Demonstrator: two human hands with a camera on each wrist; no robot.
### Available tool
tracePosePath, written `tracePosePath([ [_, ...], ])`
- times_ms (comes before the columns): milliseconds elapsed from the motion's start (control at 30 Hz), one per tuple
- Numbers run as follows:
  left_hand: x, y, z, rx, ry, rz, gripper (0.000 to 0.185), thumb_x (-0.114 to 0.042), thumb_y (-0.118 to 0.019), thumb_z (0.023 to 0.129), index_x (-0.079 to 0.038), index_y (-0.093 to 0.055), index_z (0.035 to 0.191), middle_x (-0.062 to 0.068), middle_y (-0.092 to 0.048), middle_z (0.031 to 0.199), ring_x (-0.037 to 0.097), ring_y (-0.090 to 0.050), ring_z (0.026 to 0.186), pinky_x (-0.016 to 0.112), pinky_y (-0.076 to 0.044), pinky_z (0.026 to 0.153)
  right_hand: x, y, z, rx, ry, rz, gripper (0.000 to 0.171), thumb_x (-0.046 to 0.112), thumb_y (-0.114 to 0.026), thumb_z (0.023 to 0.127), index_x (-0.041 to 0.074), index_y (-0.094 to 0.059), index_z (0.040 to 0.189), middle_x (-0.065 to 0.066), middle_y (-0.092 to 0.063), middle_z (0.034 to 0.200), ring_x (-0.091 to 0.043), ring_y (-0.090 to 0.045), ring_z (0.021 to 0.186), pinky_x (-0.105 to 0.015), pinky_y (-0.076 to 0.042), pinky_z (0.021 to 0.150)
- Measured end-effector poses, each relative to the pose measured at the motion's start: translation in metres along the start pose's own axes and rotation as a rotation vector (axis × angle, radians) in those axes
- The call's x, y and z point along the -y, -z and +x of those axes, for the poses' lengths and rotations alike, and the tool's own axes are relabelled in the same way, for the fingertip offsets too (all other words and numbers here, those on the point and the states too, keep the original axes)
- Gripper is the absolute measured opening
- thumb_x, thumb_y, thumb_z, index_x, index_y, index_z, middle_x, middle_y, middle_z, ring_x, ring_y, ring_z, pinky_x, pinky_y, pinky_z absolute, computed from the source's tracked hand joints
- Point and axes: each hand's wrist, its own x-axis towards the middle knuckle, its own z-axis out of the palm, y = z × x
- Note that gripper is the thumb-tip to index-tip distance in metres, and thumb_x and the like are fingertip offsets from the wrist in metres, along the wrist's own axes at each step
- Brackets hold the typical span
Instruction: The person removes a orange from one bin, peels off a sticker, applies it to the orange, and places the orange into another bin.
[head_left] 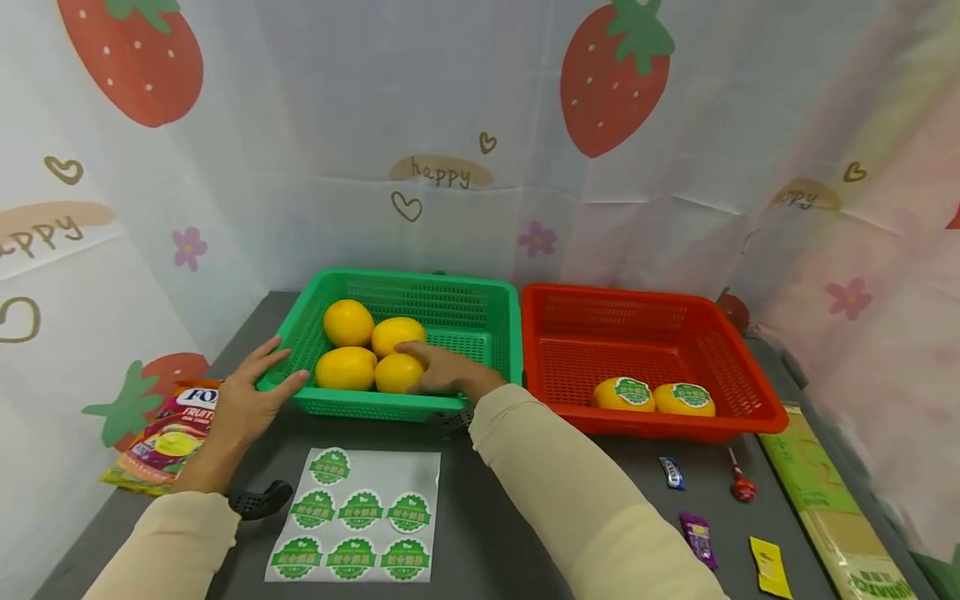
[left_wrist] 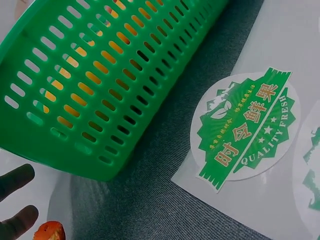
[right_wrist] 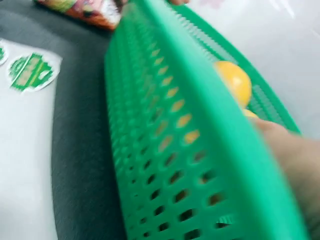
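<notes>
Hidden and unclear bits

Your right hand (head_left: 450, 372) covers part of the near-right lemon (head_left: 399, 372); your right wrist view is blurred, your left wrist view cuts off your fingertips (left_wrist: 17, 180), and the candy wrappers' (head_left: 698, 537) print is too small to read.

"QUALITY FRESH" on green sticker (left_wrist: 243, 129), "happy" on backdrop curtain (head_left: 441, 173)

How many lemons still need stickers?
Two lemons in the red basket already wear green stickers. The right hand is on one of four bare lemons in the green basket, while the left hand rests on that basket's corner. So four are left, and the sheet shows seven stickers.
</notes>
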Motion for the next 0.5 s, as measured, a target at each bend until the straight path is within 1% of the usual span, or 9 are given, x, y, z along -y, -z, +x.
tracePosePath([
  [100, -0.0006, -0.0012, -0.0006, -0.007, 0.000, -0.009, 0.058, -0.030, -0.067, 0.092, 0.004, -0.051, 0.136, 0.010, -0.035, 0.151, 0.039, -0.028, 0.137, 0.062, -0.026, 0.103, 0.0023, -0.0004, 0.0014, 0.024, 0.047, -0.198, 0.078, 0.006, -0.069, 0.088, 0.024, -0.029, 0.152, -0.016, -0.043, 0.140, -0.029, -0.047, 0.116, -0.041, -0.041, 0.095],
  [133, -0.0004, -0.0016, -0.0006, -0.010, -0.002, -0.009, 0.058, -0.030, -0.068, 0.092, 0.004, -0.052, 0.136, 0.010, -0.036, 0.151, 0.039, -0.029, 0.137, 0.062, -0.026, 0.103, 0.0028, -0.0007, 0.0019, 0.021, 0.055, -0.245, 0.080, 0.007, -0.071, 0.087, 0.024, -0.028, 0.152, -0.016, -0.045, 0.136, -0.029, -0.048, 0.114, -0.041, -0.042, 0.093],
  [200, 0.0000, -0.0025, -0.0004, -0.016, -0.009, -0.015, 0.056, -0.029, -0.068, 0.092, 0.004, -0.053, 0.135, 0.009, -0.036, 0.151, 0.038, -0.029, 0.137, 0.062, -0.026, 0.103, 0.0044, -0.0012, 0.0020, -0.003, 0.058, -0.316, 0.081, 0.013, -0.075, 0.085, 0.026, -0.030, 0.151, -0.015, -0.049, 0.131, -0.028, -0.049, 0.112, -0.039, -0.043, 0.091],
  [267, 0.0007, -0.0032, 0.0002, -0.017, -0.016, -0.015, 0.056, -0.029, -0.068, 0.092, 0.004, -0.053, 0.135, 0.009, -0.036, 0.151, 0.038, -0.029, 0.137, 0.062, -0.026, 0.103, 0.0043, -0.0015, 0.0026, -0.043, 0.064, -0.369, 0.078, 0.017, -0.076, 0.085, 0.026, -0.033, 0.150, -0.013, -0.052, 0.129, -0.028, -0.050, 0.112, -0.038, -0.043, 0.091],
  [367, 0.0017, -0.0036, 0.0007, -0.017, -0.022, -0.018, 0.056, -0.029, -0.068, 0.092, 0.004, -0.053, 0.135, 0.009, -0.036, 0.151, 0.038, -0.029, 0.137, 0.062, -0.025, 0.103, 0.0035, -0.0003, 0.0024, -0.091, 0.077, -0.403, 0.073, 0.020, -0.076, 0.085, 0.025, -0.038, 0.148, -0.010, -0.054, 0.129, -0.027, -0.051, 0.113, -0.037, -0.043, 0.092],
  [433, 0.0019, -0.0032, 0.0006, -0.025, -0.028, -0.019, 0.055, -0.028, -0.068, 0.092, 0.005, -0.054, 0.133, 0.010, -0.037, 0.150, 0.039, -0.029, 0.136, 0.063, -0.026, 0.102, 0.0036, 0.0023, 0.0008, -0.105, 0.074, -0.358, 0.074, 0.021, -0.076, 0.084, 0.022, -0.040, 0.148, -0.011, -0.053, 0.130, -0.027, -0.049, 0.114, -0.037, -0.044, 0.090],
  [500, 0.0019, -0.0023, 0.0003, -0.035, -0.029, -0.022, 0.053, -0.028, -0.069, 0.092, 0.005, -0.055, 0.132, 0.010, -0.038, 0.150, 0.038, -0.030, 0.136, 0.062, -0.026, 0.102, 0.0052, 0.0067, -0.0027, -0.114, 0.069, -0.284, 0.077, 0.024, -0.078, 0.082, 0.019, -0.039, 0.148, -0.012, -0.050, 0.132, -0.026, -0.049, 0.113, -0.036, -0.045, 0.088],
])
